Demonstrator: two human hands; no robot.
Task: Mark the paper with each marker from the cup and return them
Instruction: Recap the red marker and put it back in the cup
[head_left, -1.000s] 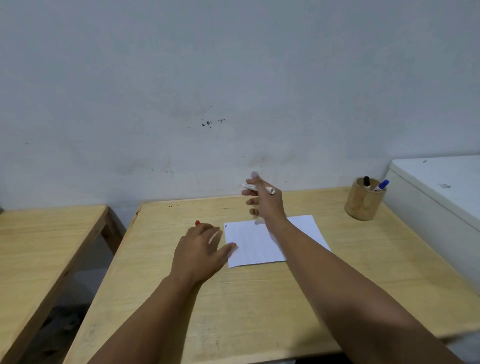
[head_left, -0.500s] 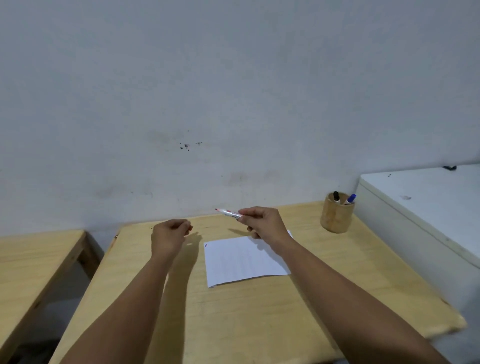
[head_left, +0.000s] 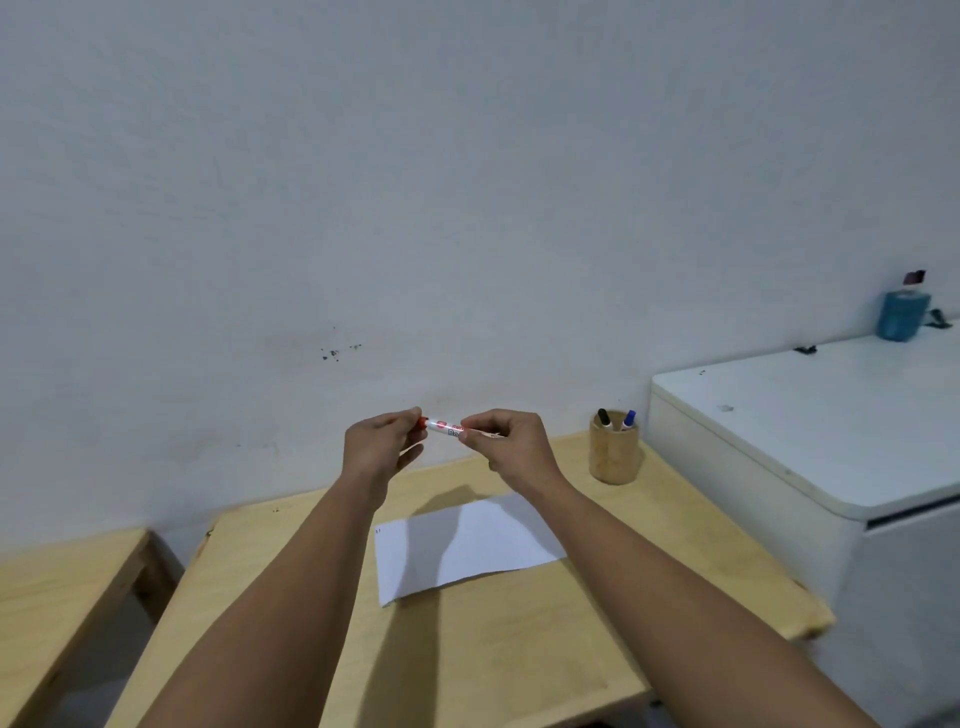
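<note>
Your two hands now meet above the light wooden table (head_left: 519, 649), where half a second ago they were apart: your left hand (head_left: 376, 449) has come across from its place left of the white sheet of paper (head_left: 493, 540) and its fingers are pinched on the red end of the white-barrelled red marker (head_left: 444, 427). Your right hand (head_left: 511, 447) still grips the other end of that marker, fingers clamped around the barrel. The marker lies nearly level between the two hands, raised over the far edge of the paper and clear of it. Whether the red cap is fully seated cannot be told.

The view has tipped upward since then, so the paper sits lower in frame; it lies flat on the table, with a small dark mark at its near-left corner.

To the right of the paper and beyond it stands the round wooden cup (head_left: 614, 457), upright near the table's far right corner. It holds a black-capped marker (head_left: 604, 418) and a blue-capped marker (head_left: 628, 420), both leaning cap-up out of its rim.

Right of the cup, a white chest-like cabinet (head_left: 810, 441) carries a blue container (head_left: 903, 318) at its far end.
</note>
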